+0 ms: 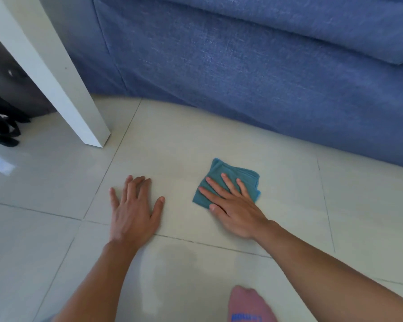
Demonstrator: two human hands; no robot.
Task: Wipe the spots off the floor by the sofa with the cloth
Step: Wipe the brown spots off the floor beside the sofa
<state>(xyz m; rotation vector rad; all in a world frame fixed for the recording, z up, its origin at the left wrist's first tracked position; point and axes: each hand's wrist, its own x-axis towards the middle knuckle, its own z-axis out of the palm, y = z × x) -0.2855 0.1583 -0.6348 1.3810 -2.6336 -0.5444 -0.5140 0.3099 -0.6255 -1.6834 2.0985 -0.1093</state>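
Note:
A folded teal cloth (221, 173) lies flat on the pale tiled floor (289, 194), a short way in front of the blue sofa (242, 66). My right hand (233, 203) presses down on the cloth with fingers spread, covering its near half. My left hand (133, 205) rests flat on the bare tile to the left of the cloth, fingers apart, holding nothing. A faint greyish smear shows on the tile between and beyond the two hands. No distinct spots are visible.
A white table leg (63, 89) stands at the left, close to the sofa's corner. Dark bags or straps (2, 126) lie behind it at the far left. A pink sock with blue print (249, 305) shows at the bottom edge.

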